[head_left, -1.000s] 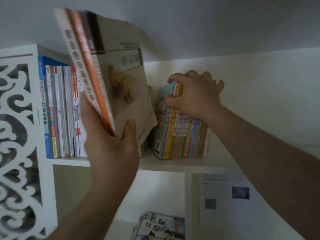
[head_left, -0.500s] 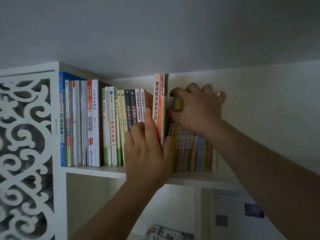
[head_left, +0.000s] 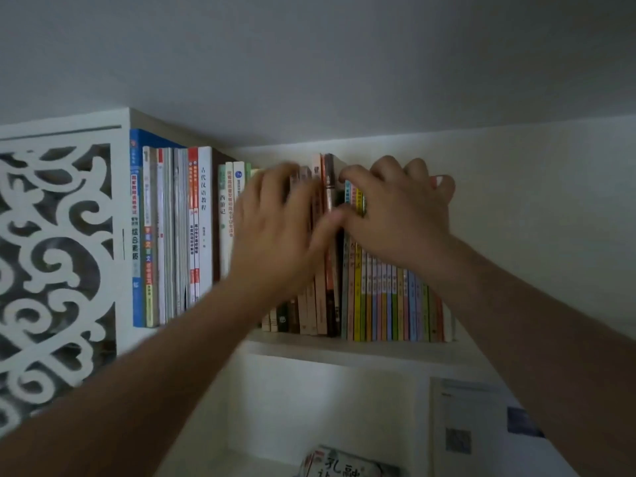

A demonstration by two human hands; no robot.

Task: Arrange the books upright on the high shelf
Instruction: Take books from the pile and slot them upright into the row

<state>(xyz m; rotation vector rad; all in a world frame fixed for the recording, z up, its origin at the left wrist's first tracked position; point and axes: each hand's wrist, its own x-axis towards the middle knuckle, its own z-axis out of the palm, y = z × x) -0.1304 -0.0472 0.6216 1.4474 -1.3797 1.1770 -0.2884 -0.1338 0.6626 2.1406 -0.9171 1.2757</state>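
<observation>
A row of books stands upright on the high white shelf. Tall books fill the left end. A set of thin colourful books fills the right end. Between them stand the orange and brown books just slid in. My left hand is blurred, with its fingers spread flat against the spines in the middle of the row. My right hand grips the tops of the thin colourful books, fingers curled over their upper edge.
A white carved fretwork panel closes the shelf's left side. The ceiling is just above the books. Below the shelf lies a book with large black characters. A sheet with a QR code hangs at the lower right.
My left hand carried the orange and brown books from the air into the gap, let go, and now lies higher and further left on the spines. My right hand stays on the thin books.
</observation>
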